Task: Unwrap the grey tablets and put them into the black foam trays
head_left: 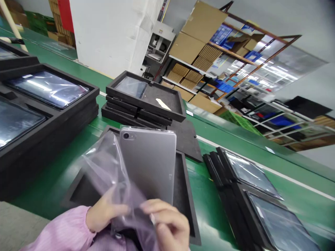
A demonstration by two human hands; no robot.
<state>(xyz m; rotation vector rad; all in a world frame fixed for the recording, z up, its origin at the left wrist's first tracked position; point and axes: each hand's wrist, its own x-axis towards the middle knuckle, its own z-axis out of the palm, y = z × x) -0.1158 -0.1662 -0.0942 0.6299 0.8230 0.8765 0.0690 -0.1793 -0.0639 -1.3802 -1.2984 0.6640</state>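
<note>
A grey tablet (151, 157) faces me with its back, the camera at its upper left corner. It is propped up over a black foam tray (188, 195), and a shiny clear edge shows along its top. A crumpled clear plastic sheet or bag (110, 164) hangs in front of its left side and runs down between my hands. My left hand (104, 211) is closed on this plastic, left of the tablet's lower part. With bent fingers my right hand (171, 223) pinches the plastic near the tablet's lower edge. Whether either hand also touches the tablet is hidden.
Stacked black foam trays with film-covered tablets stand at the left (49, 87). Another tray stack (146, 99) sits behind the grey tablet. More film-covered tablets (277, 212) lie on black foam at the right. Beneath is a green work surface (209, 209); cardboard boxes (201, 24) fill shelves beyond.
</note>
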